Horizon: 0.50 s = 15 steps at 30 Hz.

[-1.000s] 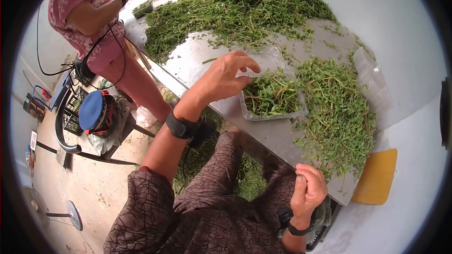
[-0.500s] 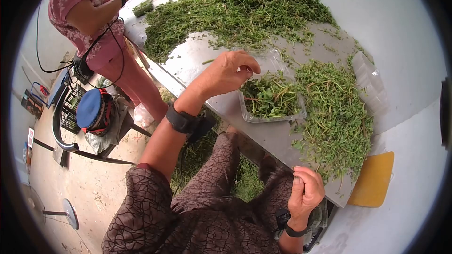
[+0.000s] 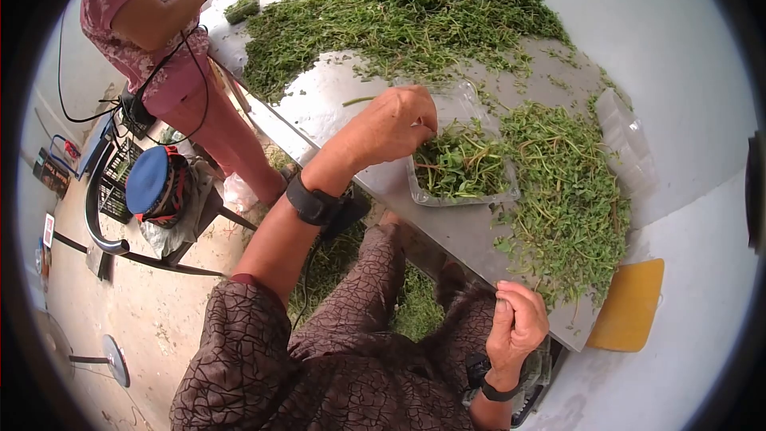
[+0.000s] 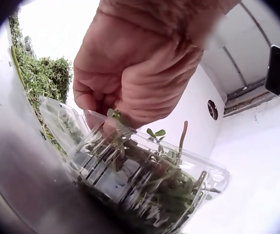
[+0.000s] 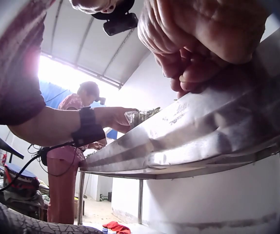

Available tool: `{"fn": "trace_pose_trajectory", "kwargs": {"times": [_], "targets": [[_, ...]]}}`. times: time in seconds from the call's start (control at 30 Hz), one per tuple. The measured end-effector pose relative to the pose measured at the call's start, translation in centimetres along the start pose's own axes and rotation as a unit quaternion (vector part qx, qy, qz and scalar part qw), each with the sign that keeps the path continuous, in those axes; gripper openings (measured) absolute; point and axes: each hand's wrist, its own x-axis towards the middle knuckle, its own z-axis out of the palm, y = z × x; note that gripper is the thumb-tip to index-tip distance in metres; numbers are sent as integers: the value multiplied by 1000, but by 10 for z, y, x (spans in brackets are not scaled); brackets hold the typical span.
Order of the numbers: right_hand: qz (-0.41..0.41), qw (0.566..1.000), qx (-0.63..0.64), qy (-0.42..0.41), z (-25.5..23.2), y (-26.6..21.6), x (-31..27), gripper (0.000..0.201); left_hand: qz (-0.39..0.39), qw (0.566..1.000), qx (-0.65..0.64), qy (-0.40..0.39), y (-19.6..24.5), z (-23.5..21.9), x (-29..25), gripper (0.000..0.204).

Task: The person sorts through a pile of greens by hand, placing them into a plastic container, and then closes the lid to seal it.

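Observation:
On the metal table [image 3: 471,227] sits a clear plastic box [image 3: 459,201], its lid open behind it, filled with leafy green stems [image 3: 463,166]. My left hand [image 3: 387,128] reaches over the box's left side with bent fingers. In the left wrist view its fingertips dip inside the clear wall and pinch at the greens, with a small leaf showing beside them. My right hand [image 3: 519,323] lies at the table's near edge, fingers loosely curled, with nothing visible in it. The right wrist view shows those fingers [image 5: 193,73] close over the metal edge.
A loose heap of greens [image 3: 566,199] lies right of the box, and a large pile [image 3: 431,16] covers the table's far part. Clear empty boxes [image 3: 626,140] lean by the wall above a yellow board [image 3: 630,303]. Another person [image 3: 159,40] stands left, near a chair with a blue-topped bag [image 3: 152,179].
My left hand's fingers, spread apart at first, have closed in and bent down into the box's left side. My right hand stays at the table edge.

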Motion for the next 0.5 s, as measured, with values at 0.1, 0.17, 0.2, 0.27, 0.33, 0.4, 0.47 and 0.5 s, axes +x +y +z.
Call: {"fn": "trace_pose_trajectory", "kwargs": {"times": [0.1,0.17,0.2,0.27,0.33,0.4,0.47,0.5], "targets": [[-3,1000,4,3,0,1,0,4,-30,999,-9,19,2,-2,-1,6],[-2,1000,4,2,0,0,-1,4,-42,998,-12,35,3,-5,-3,6],[-3,1000,4,2,0,1,-1,4,-74,995,-41,45,4,-7,-5,7],[-3,1000,-1,1,0,1,-1,4,-107,990,-70,56,5,-10,-7,9],[-3,1000,-2,1,1,1,-2,4,-123,985,-103,59,5,-14,-9,12],[-2,1000,-3,1,1,1,-2,4,-120,981,-139,67,2,-15,-9,13],[-1,1000,-5,2,1,0,-1,4,-117,975,-174,77,-1,-13,-10,14],[-1,1000,-6,2,1,1,-1,4,-116,970,-197,78,-2,-13,-11,15]]}}
